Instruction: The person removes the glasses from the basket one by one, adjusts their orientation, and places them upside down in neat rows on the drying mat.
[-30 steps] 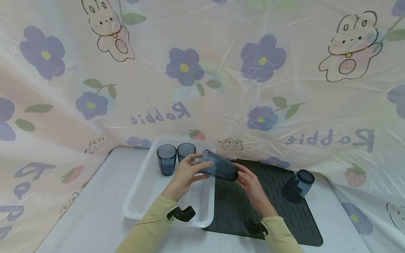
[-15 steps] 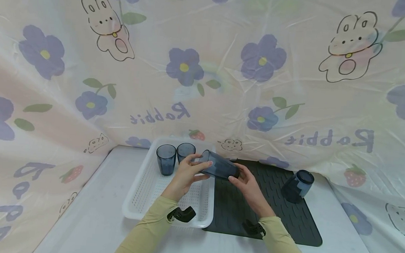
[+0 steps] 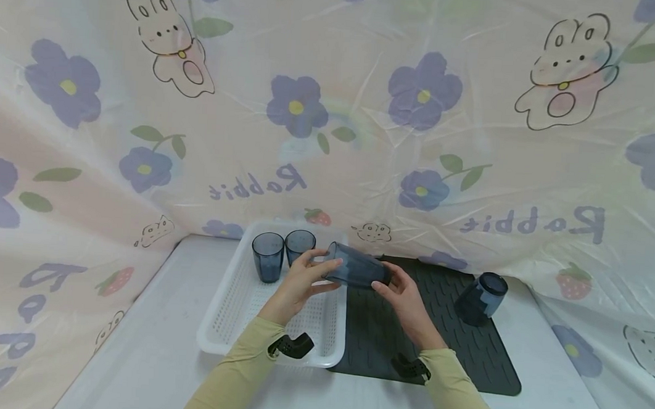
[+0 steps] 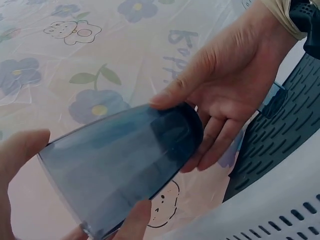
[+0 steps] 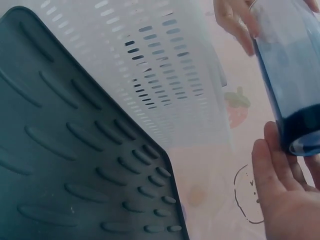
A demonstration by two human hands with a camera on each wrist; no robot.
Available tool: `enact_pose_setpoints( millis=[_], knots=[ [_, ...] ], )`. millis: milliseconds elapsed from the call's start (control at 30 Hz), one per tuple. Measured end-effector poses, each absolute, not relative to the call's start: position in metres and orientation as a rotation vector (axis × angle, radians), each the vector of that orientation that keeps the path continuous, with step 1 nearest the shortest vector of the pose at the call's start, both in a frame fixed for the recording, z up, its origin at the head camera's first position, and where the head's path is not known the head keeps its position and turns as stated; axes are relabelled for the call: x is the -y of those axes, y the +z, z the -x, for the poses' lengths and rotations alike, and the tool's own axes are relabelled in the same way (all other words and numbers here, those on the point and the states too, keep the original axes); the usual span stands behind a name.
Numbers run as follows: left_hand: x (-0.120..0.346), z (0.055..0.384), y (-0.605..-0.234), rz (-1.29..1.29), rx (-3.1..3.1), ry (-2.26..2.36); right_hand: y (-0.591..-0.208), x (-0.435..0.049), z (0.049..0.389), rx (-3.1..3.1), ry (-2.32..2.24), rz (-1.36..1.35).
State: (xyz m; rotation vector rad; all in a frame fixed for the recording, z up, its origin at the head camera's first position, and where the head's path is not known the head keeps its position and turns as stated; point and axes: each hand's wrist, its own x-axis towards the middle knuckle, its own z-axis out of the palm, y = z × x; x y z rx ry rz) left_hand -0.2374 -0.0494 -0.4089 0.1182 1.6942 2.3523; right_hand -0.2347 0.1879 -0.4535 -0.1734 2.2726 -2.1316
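"Glass [image 3: 360, 271] in hand?"
"I'm holding it tilted in mid-air near the basket [image 3: 332, 322] and the mat [image 3: 365, 330]: my left hand [image 3: 296, 286] is pinching its rim end, my right hand [image 3: 409, 300] its base."
"What else is standing around?"
"Two more glasses [image 3: 269, 264] are sitting in the basket; another glass [image 3: 479, 300] is resting on the mat's right side."
"Anything blocking?"
"My left hand is partly hiding one basket glass."

A sheet [image 3: 357, 160] printed with purple flowers and rabbits hangs behind the white bench [image 3: 154, 325]. Two blue tumblers [image 3: 269, 264] stand upright in a white perforated basket [image 3: 252, 305]; beside it lies a ridged black mat [image 3: 369, 333], bearing another blue tumbler [image 3: 480, 301].
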Motion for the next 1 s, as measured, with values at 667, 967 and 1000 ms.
enact_pose_setpoints(
  millis=[667,967,1000],
  knots=[
    [0.057,0.235,-0.399,-0.239,-1.695,2.259,-0.443,-0.189,0.228,-2.102,-2.402,0.34],
    [0.058,0.235,-0.403,-0.27,-1.689,2.217,-0.439,-0.192,0.225,-2.04,-2.476,0.342],
    [0.058,0.235,-0.403,-0.278,-1.688,2.212,-0.439,-0.193,0.224,-2.038,-2.476,0.353]
  ],
)
